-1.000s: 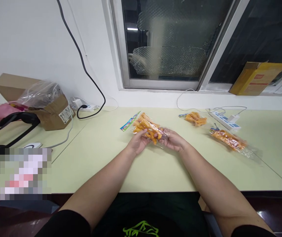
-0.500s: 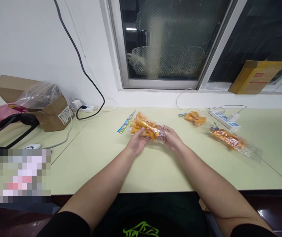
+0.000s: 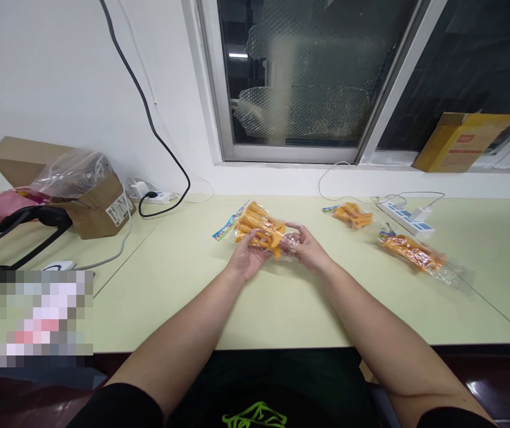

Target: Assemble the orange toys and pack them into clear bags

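Between my hands is a clear plastic bag of orange plastic pieces point(image 3: 261, 223), with a colourful printed header at its upper left end. My left hand point(image 3: 246, 258) grips the bag's lower edge, thumb on top of the orange pieces. At the bag's right end, my right hand point(image 3: 307, 246) pinches the loose clear film. Just what the orange pieces are I cannot make out. To the right lie two similar bags, a smaller-looking bag point(image 3: 352, 215) near the wall and a longer bag point(image 3: 413, 252) closer to me.
A white power strip point(image 3: 409, 219) lies behind the longer bag. At the left stand an opened cardboard box point(image 3: 97, 208) with plastic film and a black frame-like object point(image 3: 36, 238). A black cable point(image 3: 145, 113) hangs down the wall. A yellow carton point(image 3: 464, 142) leans on the window.
My right hand has drawn the clear film at the bag's right end inward and bunched it, so the bag looks shorter. The left hand keeps its place.
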Motion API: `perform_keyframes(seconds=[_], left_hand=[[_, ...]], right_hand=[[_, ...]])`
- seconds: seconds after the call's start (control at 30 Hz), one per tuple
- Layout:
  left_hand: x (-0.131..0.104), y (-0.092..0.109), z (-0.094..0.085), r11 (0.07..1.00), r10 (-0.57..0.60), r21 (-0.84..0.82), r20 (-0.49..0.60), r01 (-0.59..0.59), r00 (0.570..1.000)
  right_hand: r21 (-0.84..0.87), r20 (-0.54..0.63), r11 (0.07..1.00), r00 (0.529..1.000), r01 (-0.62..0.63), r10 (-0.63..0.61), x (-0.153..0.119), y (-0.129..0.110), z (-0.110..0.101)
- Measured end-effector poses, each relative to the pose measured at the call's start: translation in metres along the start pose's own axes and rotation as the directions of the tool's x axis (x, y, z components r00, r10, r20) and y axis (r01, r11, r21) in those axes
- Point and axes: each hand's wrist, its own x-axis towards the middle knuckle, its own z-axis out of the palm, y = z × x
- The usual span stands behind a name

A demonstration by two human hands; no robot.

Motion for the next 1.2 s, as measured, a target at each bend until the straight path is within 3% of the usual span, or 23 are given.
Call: perform_keyframes(seconds=[0.27,0.5,0.8,1.2], left_hand=[[0.001,-0.003,-0.001,0.998,-0.001,0.059,-0.026,0.002,1.0],[0.0,-0.003,0.002,1.0,0.001,0.028,-0.068,0.001,0.998],[0.003,-0.007,0.0,0.999,0.027,0.044,-0.102,-0.023,0.994],[0.001,-0.006,-0.003,0.992,-0.004,0.123,0.014,0.002,1.0]], right_hand=[[-0.186,-0.019,0.982,0.999,-0.034,0.031,-0.005,-0.005,0.003],[-0.442,0.052,0.871,0.976,0.214,-0.213,-0.004,0.007,0.002],[-0.379,0.044,0.849,0.923,0.369,-0.382,-0.003,0.006,0.006],[-0.329,-0.003,0.919,0.973,0.217,-0.231,0.005,0.009,-0.002]])
